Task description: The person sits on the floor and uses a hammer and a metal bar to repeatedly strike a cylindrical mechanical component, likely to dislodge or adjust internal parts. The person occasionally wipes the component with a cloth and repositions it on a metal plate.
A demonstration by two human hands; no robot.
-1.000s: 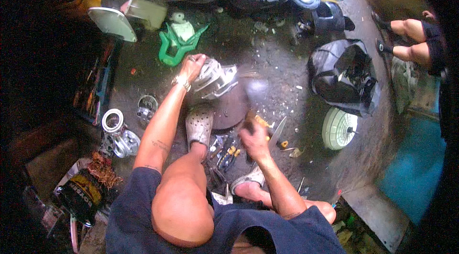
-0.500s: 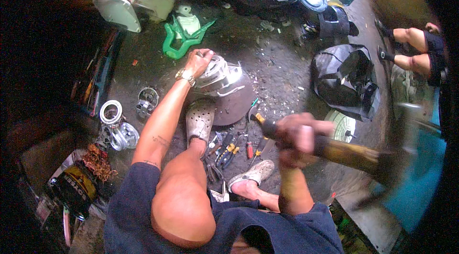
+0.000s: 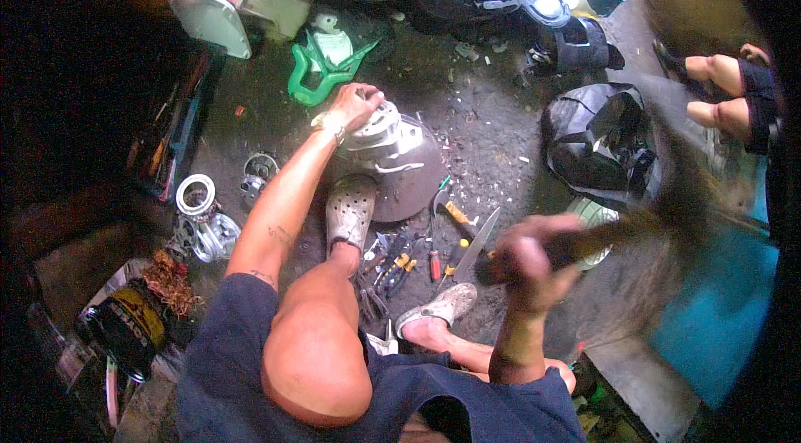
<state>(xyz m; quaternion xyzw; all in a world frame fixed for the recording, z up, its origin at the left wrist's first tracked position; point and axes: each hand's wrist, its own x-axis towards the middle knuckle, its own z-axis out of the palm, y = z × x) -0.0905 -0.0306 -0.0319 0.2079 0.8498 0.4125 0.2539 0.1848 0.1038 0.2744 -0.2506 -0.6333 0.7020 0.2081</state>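
My left hand (image 3: 354, 108) is closed at the top of a silver metal casting (image 3: 388, 134), its fingers pinched on something small that I cannot make out. The casting rests on a round, dark, flat-topped block (image 3: 410, 197), and my left shoe (image 3: 349, 208) is against the block. Raised at the right, my right hand (image 3: 534, 258) grips the handle of a hammer (image 3: 613, 232). Motion blurs the hammer, and its head shows only as a dark smear.
Between my feet lie pliers (image 3: 399, 268), a red-handled screwdriver (image 3: 435, 264) and a knife blade (image 3: 480, 244). Metal parts (image 3: 209, 234) sit at left. A green plastic piece (image 3: 313, 88) lies beyond my left hand. At right are a black bag (image 3: 601, 143) and another person's legs (image 3: 722, 93).
The hammer has swung up and back, its head now farther from me at the right. My right hand has shifted slightly right and lower. My left hand stays at the casting.
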